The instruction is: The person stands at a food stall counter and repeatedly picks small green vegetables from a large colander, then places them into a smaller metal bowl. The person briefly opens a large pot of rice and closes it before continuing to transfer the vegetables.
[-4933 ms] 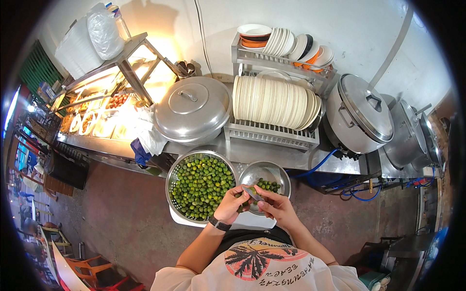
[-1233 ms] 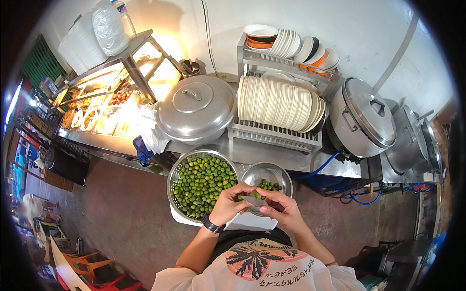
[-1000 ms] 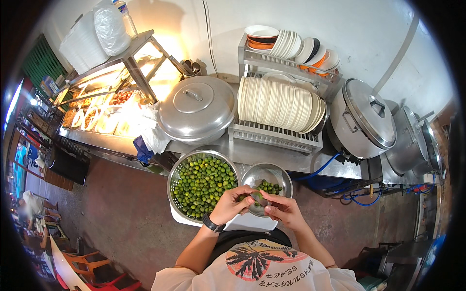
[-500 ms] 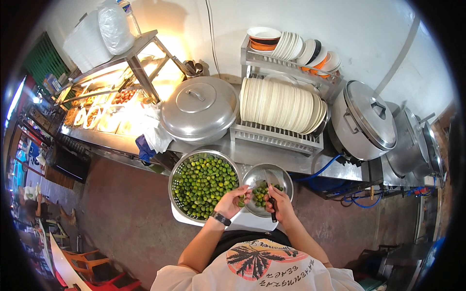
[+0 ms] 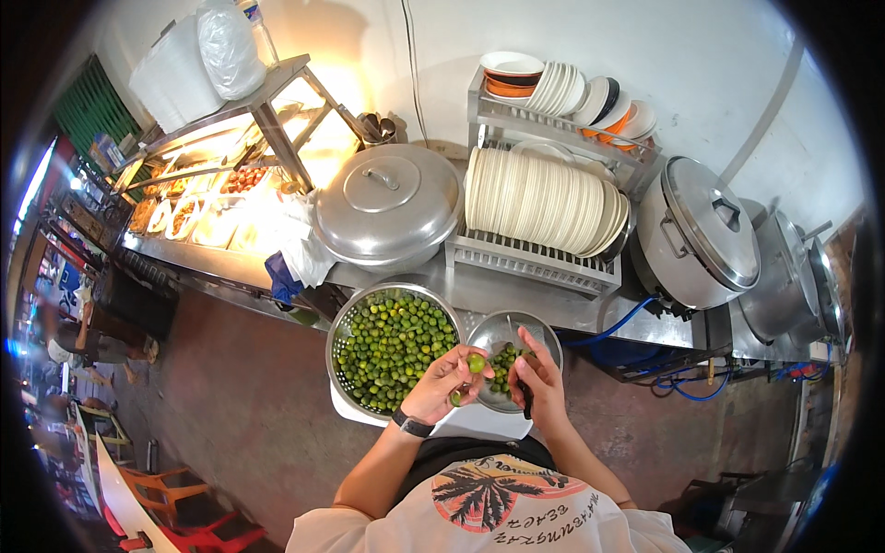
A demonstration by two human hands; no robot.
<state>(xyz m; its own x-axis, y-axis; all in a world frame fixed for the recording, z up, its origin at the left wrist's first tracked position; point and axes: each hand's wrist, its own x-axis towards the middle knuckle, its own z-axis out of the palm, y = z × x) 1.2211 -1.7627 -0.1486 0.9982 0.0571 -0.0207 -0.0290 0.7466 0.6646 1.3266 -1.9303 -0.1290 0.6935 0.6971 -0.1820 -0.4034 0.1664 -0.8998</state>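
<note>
My left hand (image 5: 439, 383), with a dark watch on the wrist, pinches a small green citrus fruit (image 5: 476, 362) between thumb and fingertips. A second green piece (image 5: 456, 397) sits lower in the same hand. My right hand (image 5: 545, 388) is closed around the black handle of a knife (image 5: 527, 402); its blade is mostly hidden behind the fingers. Both hands are above the near side of a metal bowl (image 5: 486, 334) that has several green fruit pieces (image 5: 501, 360) in it. Left of it stands a perforated metal colander (image 5: 340, 375) heaped with small green citrus fruits (image 5: 392, 341).
Colander and bowl rest on a white surface (image 5: 461, 425) before me. On the metal counter beyond stand a big lidded pot (image 5: 392, 207), a dish rack (image 5: 516, 263) full of plates (image 5: 535, 198) and a large lidded cooker (image 5: 696, 244). A lit food display (image 5: 207, 198) is at left.
My left hand now raises a whole fruit at its fingertips. My right fingers have straightened somewhat around the knife, whose blade shows less. The whole view has shifted slightly.
</note>
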